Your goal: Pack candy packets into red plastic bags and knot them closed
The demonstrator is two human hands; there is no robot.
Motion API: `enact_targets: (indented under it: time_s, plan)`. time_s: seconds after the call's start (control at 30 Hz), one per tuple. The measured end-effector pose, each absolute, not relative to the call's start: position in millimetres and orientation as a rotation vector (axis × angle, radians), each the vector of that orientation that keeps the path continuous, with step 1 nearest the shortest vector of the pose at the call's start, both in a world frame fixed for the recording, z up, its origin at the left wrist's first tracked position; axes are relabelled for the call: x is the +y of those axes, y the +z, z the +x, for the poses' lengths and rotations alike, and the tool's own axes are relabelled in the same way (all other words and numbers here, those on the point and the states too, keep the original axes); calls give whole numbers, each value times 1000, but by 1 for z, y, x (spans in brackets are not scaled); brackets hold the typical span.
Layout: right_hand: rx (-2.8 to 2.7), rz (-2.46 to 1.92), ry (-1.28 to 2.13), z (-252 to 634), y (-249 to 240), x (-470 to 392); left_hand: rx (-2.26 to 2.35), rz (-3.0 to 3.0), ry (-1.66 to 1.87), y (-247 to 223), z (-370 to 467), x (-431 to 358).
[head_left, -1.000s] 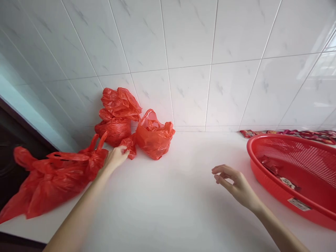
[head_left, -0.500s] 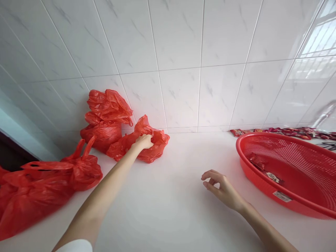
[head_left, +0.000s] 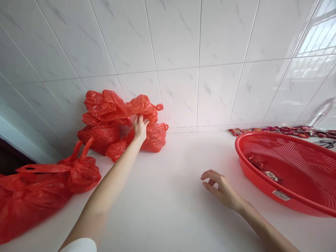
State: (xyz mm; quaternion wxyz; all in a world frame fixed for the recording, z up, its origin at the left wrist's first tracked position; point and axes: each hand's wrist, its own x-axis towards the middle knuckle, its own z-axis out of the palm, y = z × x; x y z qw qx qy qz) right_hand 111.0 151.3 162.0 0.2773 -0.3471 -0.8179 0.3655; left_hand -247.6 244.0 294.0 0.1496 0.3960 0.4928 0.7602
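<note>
Against the tiled wall stands a thin red plastic bag [head_left: 156, 138], its crumpled upper part raised and leaning on the bags to its left. My left hand [head_left: 141, 126] reaches out to this bag and grips its upper part, with the fingertips partly hidden in the folds. My right hand [head_left: 219, 187] hovers over the white tabletop [head_left: 168, 199], holding nothing, its fingers loosely curled and apart. The nearest thing to it is a red plastic basket [head_left: 244, 164] on the right, which has a few small wrapped packets [head_left: 271, 176] inside.
More red plastic bags stand at the left, one stack [head_left: 101, 136] by the wall and a large knotted bag [head_left: 34, 199] nearer me. Behind the basket, a row of small red packets [head_left: 299, 131] lies along the wall. A dark, thin object [head_left: 325, 143] lies at the right edge.
My left hand has moved up toward the wall, and the top of the red plastic bag has risen with it. My right hand has stayed in place.
</note>
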Motion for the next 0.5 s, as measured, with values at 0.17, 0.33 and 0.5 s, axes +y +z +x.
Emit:
enact_targets:
  time_s: [0.17, 0.33, 0.5]
  plan:
    - [-1975, -878, 1010, 111, 172, 147, 931, 1155, 1805, 287, -182, 201]
    - [-1710, -673, 1163, 116, 181, 143, 671, 1256, 1008, 255, -106, 151]
    - [-1596, -695, 1262, 116, 193, 141, 635, 1180, 808, 234, -77, 141]
